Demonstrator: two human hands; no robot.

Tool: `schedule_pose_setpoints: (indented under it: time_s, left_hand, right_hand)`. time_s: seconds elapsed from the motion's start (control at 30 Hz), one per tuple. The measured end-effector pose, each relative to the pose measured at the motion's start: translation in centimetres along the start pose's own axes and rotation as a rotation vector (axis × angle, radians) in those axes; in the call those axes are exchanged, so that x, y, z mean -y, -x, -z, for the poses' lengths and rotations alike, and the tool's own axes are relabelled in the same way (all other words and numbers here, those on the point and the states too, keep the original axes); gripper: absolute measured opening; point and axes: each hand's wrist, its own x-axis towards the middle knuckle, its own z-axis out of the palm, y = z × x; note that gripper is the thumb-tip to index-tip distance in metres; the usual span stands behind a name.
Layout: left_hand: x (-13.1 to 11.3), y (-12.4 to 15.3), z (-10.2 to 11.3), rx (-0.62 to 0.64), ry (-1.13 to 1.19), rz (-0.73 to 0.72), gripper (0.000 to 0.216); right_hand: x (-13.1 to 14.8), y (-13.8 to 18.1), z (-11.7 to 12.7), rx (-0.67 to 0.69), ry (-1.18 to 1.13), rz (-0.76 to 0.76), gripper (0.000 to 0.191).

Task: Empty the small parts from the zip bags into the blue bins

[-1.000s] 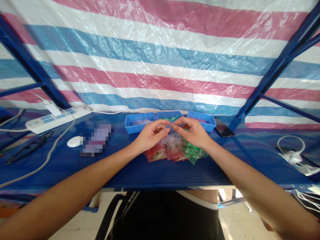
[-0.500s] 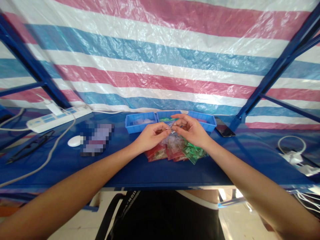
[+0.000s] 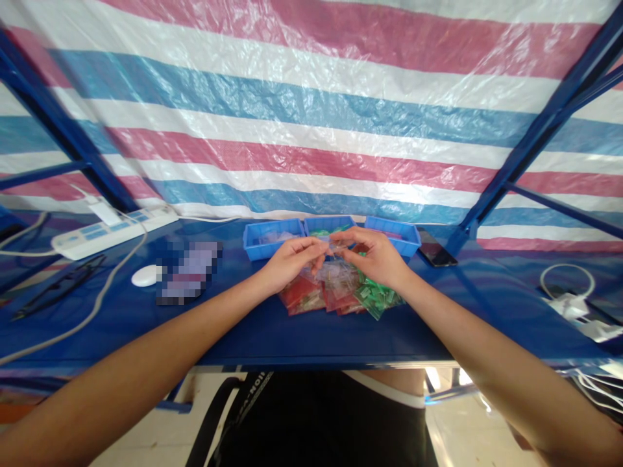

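My left hand (image 3: 289,263) and my right hand (image 3: 374,258) meet over the blue table (image 3: 253,324), fingertips pinched together on a small clear plastic bag (image 3: 332,250) held between them. Under the hands lies a heap of small bags: red ones (image 3: 304,297), clear ones (image 3: 338,279) and green ones (image 3: 378,297). Just behind the hands stand three blue trays: the left tray (image 3: 268,238), the middle tray (image 3: 327,227) with green pieces in it, and the right tray (image 3: 396,235).
A white power strip (image 3: 104,230) with cables lies at the back left, a white mouse (image 3: 145,275) and black tweezers (image 3: 53,288) near it. A dark phone (image 3: 435,250) lies right of the trays. A white charger and cable (image 3: 572,301) sit far right. Blue frame posts flank the table.
Both hands stayed together over the heap. The fingers shifted slightly on the small clear bag, and the left hand's fingers spread a little along it.
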Motion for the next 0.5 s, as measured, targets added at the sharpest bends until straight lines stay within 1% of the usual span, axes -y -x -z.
schedule_pose_setpoints:
  time_s: [0.07, 0.13, 0.2, 0.3, 0.33, 0.4, 0.5]
  left_hand:
    - [-0.2, 0.1, 0.0, 0.004, 0.031, -0.004, 0.052]
    - [-0.3, 0.1, 0.0, -0.019, -0.001, -0.031, 0.061]
    - [-0.4, 0.2, 0.1, -0.073, -0.112, -0.098, 0.056]
    - [-0.3, 0.4, 0.1, -0.193, -0.33, -0.259, 0.038]
    - [-0.4, 0.5, 0.0, -0.22, -0.407, -0.327, 0.035]
    - [-0.6, 0.7, -0.1, -0.219, -0.578, -0.476, 0.038]
    - [-1.2, 1.1, -0.4, -0.168, -0.854, -0.671, 0.045]
  right_hand:
    - [0.0, 0.0, -0.1, -0.015, -0.036, -0.073, 0.027]
    - [-0.1, 0.0, -0.2, -0.023, -0.109, -0.148, 0.03]
    - [-0.2, 0.0, -0.2, -0.023, -0.193, -0.206, 0.034]
    - [-0.2, 0.0, -0.2, -0.023, -0.28, -0.262, 0.038]
    - [-0.2, -0.1, -0.1, -0.019, -0.3, -0.279, 0.039]
    - [-0.1, -0.1, -0.1, -0.004, -0.337, -0.306, 0.04]
    - [0.0, -0.1, -0.1, 0.018, -0.375, -0.331, 0.04]
